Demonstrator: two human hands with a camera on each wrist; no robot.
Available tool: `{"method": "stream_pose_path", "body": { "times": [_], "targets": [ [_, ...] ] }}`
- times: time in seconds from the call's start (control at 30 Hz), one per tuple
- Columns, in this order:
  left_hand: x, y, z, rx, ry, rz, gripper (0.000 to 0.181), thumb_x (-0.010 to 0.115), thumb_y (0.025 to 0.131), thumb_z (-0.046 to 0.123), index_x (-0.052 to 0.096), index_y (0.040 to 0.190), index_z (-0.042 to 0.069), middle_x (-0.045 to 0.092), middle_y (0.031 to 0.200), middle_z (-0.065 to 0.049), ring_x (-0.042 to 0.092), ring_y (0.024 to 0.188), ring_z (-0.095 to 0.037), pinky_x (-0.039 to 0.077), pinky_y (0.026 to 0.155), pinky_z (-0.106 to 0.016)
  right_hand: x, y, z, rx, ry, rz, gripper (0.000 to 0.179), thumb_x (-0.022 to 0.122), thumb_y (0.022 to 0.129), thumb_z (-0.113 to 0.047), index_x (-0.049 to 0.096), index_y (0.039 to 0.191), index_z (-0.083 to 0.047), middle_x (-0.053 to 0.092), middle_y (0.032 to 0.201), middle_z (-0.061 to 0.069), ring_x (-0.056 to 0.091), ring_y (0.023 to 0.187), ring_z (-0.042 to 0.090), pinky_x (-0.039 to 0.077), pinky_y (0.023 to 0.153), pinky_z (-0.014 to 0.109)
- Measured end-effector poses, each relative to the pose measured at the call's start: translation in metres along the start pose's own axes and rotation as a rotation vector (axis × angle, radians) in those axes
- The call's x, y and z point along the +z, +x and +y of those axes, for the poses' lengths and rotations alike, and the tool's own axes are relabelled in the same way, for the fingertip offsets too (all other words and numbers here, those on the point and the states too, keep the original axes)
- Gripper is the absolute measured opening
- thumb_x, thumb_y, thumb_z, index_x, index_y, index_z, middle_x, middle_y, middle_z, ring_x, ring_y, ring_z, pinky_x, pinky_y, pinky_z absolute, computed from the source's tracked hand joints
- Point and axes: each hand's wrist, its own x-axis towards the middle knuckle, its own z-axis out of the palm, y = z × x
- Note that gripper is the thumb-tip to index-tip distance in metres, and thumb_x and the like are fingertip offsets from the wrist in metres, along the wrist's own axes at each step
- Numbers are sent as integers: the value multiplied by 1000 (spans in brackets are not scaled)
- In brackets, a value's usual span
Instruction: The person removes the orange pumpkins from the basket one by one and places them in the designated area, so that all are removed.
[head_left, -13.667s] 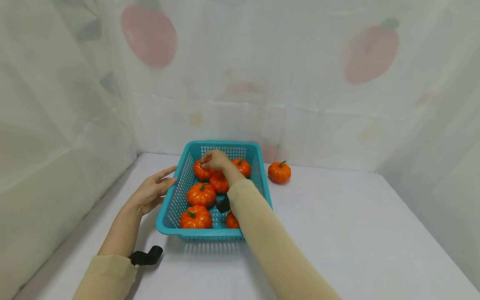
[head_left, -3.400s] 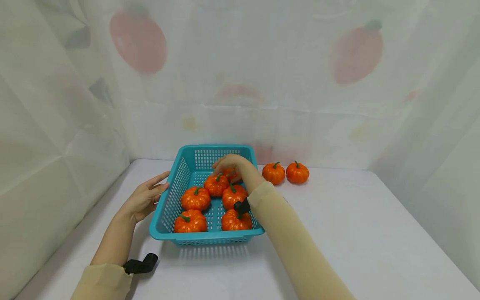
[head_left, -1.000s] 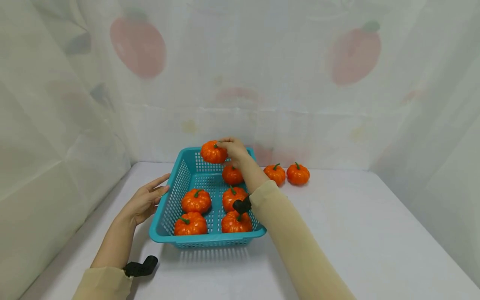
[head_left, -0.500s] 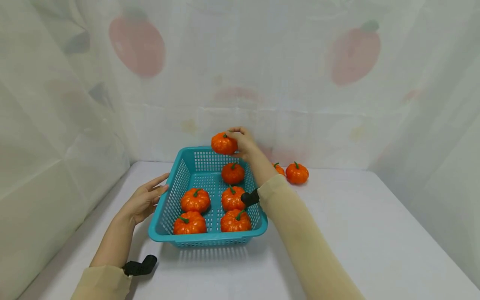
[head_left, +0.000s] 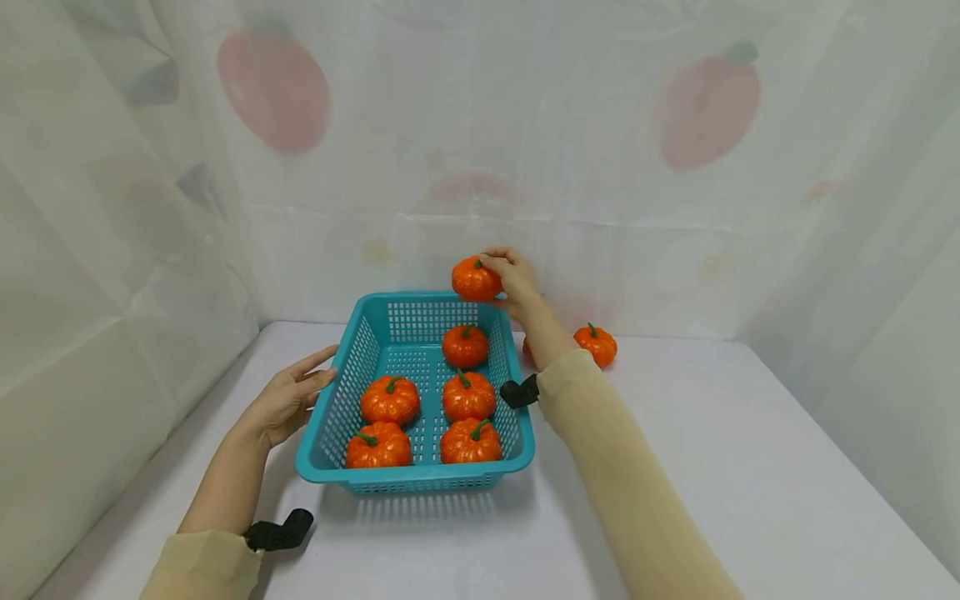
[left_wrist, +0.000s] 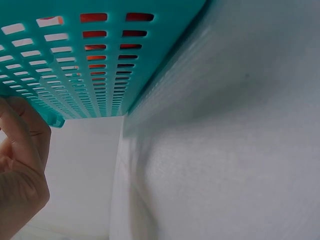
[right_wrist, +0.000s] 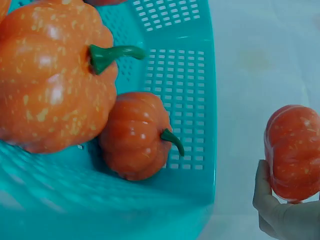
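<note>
Fingers of the right hand (head_left: 517,283) grip a pumpkin (head_left: 472,281); the left hand's (head_left: 288,402), relaxed, touch the basket (head_left: 420,476). Pumpkin judged light, stiff, slick: hold ribbed sides.

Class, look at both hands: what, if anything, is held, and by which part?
The right hand holds an orange pumpkin by its right side, near the stem. The left hand is at the basket's rim; no clear grip shows.

The desk (head_left: 720,467) is white; behind it hangs a pale back cloth (head_left: 510,100), which shows faded red fruit prints (head_left: 274,92) and a horizontal crease (head_left: 637,223); a creased left cloth (head_left: 97,250) and a greyish right cloth (head_left: 892,283) close the two sides; the light is soft.
</note>
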Motion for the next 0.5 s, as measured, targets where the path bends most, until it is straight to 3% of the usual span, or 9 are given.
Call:
{"method": "stream_pose_path", "body": {
  "times": [0.23, 0.5],
  "targets": [
    [1, 1, 0, 10, 8, -5, 70, 53, 103, 26, 14, 160, 13, 67, 100, 8, 71, 80, -4, 61, 76, -25, -17, 3, -7, -43, -3, 34, 5, 63, 96, -24, 59, 99, -23, 50, 135, 5, 46, 132, 34, 46, 107, 57],
    [1, 1, 0, 11, 15, -15, 71, 52, 103, 26, 12, 160, 12, 68, 101, 9, 71, 80, -4, 60, 77, -25, -36, 0, -9, -37, -31, 53, 8, 63, 97, -24, 61, 104, -22, 48, 141, 6, 44, 134, 33, 48, 106, 57]
  ]
}}
